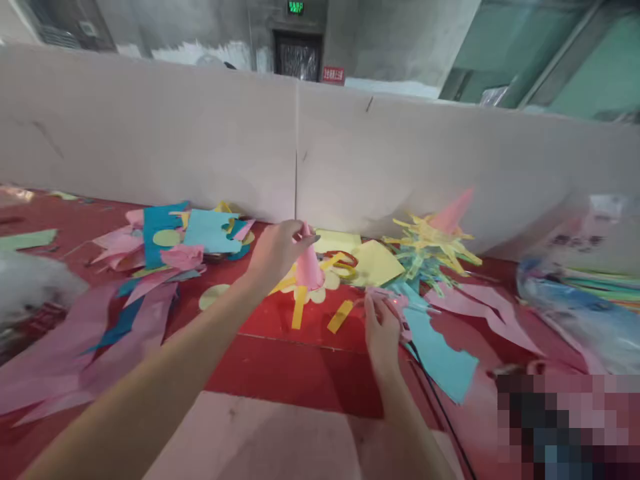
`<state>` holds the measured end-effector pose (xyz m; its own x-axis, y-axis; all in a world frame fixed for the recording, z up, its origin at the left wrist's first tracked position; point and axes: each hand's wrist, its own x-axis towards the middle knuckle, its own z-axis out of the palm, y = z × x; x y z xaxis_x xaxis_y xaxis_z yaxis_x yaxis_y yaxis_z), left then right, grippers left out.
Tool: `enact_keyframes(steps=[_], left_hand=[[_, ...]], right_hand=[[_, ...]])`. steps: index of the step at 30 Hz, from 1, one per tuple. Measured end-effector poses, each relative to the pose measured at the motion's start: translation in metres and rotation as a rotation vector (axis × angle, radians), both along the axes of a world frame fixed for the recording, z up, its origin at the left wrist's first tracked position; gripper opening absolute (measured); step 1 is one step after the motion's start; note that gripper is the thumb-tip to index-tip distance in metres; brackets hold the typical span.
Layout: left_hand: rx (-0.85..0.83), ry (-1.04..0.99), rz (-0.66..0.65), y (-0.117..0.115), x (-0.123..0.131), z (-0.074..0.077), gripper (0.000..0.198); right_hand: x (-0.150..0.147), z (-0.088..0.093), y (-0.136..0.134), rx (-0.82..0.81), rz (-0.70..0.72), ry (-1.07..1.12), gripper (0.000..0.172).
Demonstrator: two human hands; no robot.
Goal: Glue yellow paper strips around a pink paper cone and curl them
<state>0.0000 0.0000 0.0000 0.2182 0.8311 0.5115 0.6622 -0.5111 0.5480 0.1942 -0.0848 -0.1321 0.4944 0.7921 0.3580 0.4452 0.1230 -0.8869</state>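
L hand [280, 250] pinching pink cone [309, 268] nr tip; R hand [383, 327] gripping pink glue gun [401, 307]; yellow strip [341, 317] btwn

Pink paper cone [309, 272]: tip partly out of my sight
The left hand [275, 250] pinches over it. The right hand [383, 327] masks part of the pink glue gun [401, 310], whose black cord [434, 393] leaves the bottom edge below that grip. Right of it I get only pixel blocks [570, 427]; beyond both grips, the red sign [333, 75] is unreadably small.
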Motion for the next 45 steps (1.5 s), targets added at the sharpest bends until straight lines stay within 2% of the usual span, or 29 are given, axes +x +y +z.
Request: enact_keyframes(steps=[3,6,10,12,15,18,22,26,27,29,32,33,35,36,38,39,41,43,45], left_hand=[[-0.004,-0.003,-0.047,-0.001,-0.002,0.006,0.020],[0.045,0.095,-0.060,-0.002,-0.004,0.010,0.019],[0.120,0.300,-0.008,0.000,-0.008,0.014,0.019],[0.114,0.340,0.021,0.001,-0.010,0.013,0.020],[0.043,0.239,-0.019,-0.001,-0.012,0.011,0.018],[-0.074,0.008,-0.089,-0.007,-0.010,0.010,0.016],[-0.111,-0.230,-0.040,-0.017,-0.003,0.016,0.019],[-0.139,-0.285,-0.086,-0.026,0.004,0.024,0.020],[-0.149,-0.296,-0.106,-0.028,0.005,0.025,0.020],[-0.158,-0.327,-0.136,-0.032,0.009,0.028,0.020],[-0.162,-0.355,-0.167,-0.036,0.014,0.030,0.021],[-0.164,-0.355,-0.177,-0.038,0.016,0.031,0.020],[-0.164,-0.351,-0.193,-0.040,0.019,0.033,0.019],[-0.164,-0.349,-0.194,-0.040,0.020,0.033,0.018],[-0.158,-0.345,-0.187,-0.040,0.021,0.034,0.018],[-0.145,-0.338,-0.176,-0.038,0.020,0.035,0.018],[-0.085,-0.308,-0.143,-0.034,0.016,0.034,0.017],[0.015,-0.256,-0.103,-0.027,0.008,0.032,0.014],[0.081,-0.187,-0.063,-0.019,-0.003,0.028,0.012]], right_hand=[[0.003,-0.002,0.001,0.005,-0.023,-0.003,0.044],[0.005,-0.004,0.002,0.001,-0.024,0.013,0.044],[0.005,-0.003,0.001,-0.043,-0.026,0.034,0.045],[0.005,-0.001,0.000,-0.055,-0.022,0.025,0.045],[0.004,0.000,0.000,-0.061,-0.017,0.021,0.044],[0.003,-0.005,0.002,-0.058,-0.004,0.027,0.039],[-0.002,-0.012,0.003,-0.097,0.037,0.071,0.040],[-0.011,-0.014,0.002,-0.083,0.211,0.298,0.069],[-0.014,-0.013,0.002,-0.071,0.266,0.373,0.071],[-0.020,-0.012,0.001,-0.057,0.377,0.481,0.061],[-0.032,-0.009,-0.002,-0.125,0.569,0.507,0.029],[-0.036,-0.007,-0.004,-0.174,0.667,0.497,0.026],[-0.043,-0.002,-0.008,-0.247,0.838,0.483,0.034],[-0.045,0.000,-0.010,-0.264,0.879,0.476,0.038],[-0.048,0.004,-0.014,-0.309,0.942,0.425,0.029],[-0.048,0.005,-0.015,-0.324,0.955,0.389,0.023],[-0.046,0.006,-0.015,-0.339,0.918,0.354,0.032],[-0.041,0.004,-0.011,-0.312,0.793,0.407,0.041],[-0.032,0.001,-0.006,-0.229,0.624,0.476,0.043]])
